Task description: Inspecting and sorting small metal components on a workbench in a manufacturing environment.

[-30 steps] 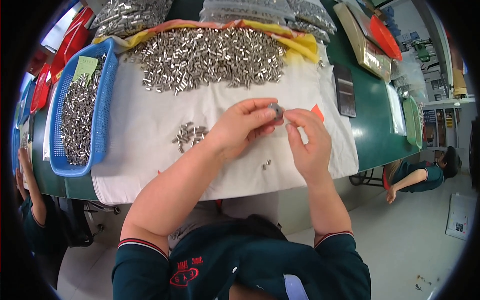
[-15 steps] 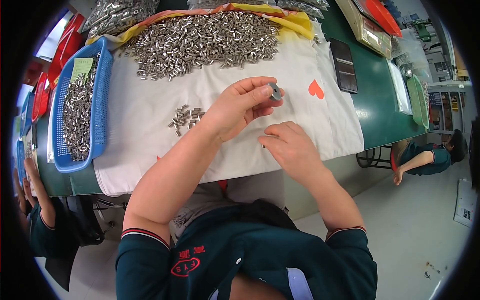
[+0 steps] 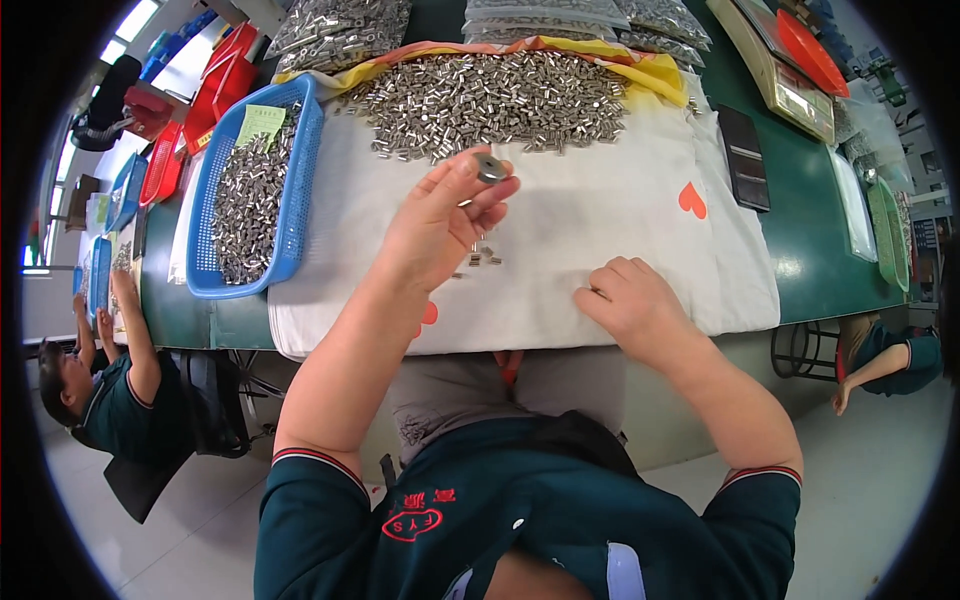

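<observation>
My left hand [image 3: 437, 222] is raised over the white cloth [image 3: 560, 215], its thumb and fingers pinching a grey metal disc with a central hole [image 3: 489, 168]. A few loose metal cylinders [image 3: 484, 257] lie below that hand, which hides part of their group. Toward the cloth's front right, my right hand [image 3: 640, 308] is low over the cloth with its fingers curled in. Whatever those fingers hold, if anything, is hidden. Beyond both hands spreads a large heap of short shiny metal cylinders [image 3: 500, 105].
On the left stands a blue basket [image 3: 312, 150] of similar cylinders with a green paper slip [image 3: 262, 125]. A dark phone-like case [image 3: 743, 160] lies at the right. Filled clear bags [image 3: 545, 18] line the back. Other people sit at far left and right.
The view has shifted, so the table appears further right. My left hand has moved left over the cloth with the disc, now above the small group of cylinders. The right fingers are more curled.
</observation>
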Tool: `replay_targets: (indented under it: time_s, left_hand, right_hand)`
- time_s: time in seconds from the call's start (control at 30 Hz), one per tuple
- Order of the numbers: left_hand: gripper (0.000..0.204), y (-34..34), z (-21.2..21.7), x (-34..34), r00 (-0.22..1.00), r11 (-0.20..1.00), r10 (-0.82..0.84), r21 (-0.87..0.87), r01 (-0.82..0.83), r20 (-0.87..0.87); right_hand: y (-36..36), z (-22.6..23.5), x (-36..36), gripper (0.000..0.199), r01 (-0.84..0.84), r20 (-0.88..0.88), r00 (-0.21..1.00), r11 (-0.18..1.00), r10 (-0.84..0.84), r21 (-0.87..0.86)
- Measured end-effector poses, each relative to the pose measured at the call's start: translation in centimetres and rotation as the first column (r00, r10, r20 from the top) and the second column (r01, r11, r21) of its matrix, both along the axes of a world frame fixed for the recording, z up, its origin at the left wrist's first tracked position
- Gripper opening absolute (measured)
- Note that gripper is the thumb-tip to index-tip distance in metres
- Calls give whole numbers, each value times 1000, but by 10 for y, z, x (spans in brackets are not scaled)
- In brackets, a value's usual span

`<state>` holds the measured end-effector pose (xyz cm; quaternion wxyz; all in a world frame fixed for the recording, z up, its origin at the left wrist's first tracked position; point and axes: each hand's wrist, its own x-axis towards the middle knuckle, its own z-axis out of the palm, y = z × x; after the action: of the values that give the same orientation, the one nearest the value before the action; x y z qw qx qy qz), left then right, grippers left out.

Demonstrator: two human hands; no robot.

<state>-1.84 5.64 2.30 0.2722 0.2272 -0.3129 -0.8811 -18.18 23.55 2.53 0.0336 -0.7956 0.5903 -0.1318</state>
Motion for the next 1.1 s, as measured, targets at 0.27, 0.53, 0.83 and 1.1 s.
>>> replay_targets:
  time_s: [0.27,0.53,0.83,1.1]
  left_hand:
    - [28,5,-12,31,940,836,130,-545,66,314]
    - [28,-6,-3,39,871,602,156,-744,289,465]
    - [29,-35,-17,28,883,438,-71,-781,445,464]
    - [31,-21,2,26,808,488,-254,-651,581,532]
  right_hand:
    - [-36,-9,24,10,42,96,995,992,-31,-117]
    - [-68,-14,37,7,96,244,968,988,-63,-125]
    - [-152,-25,-7,13,297,15,951,894,-310,-337]
    - [-140,-17,-21,10,208,34,978,951,-206,-229]
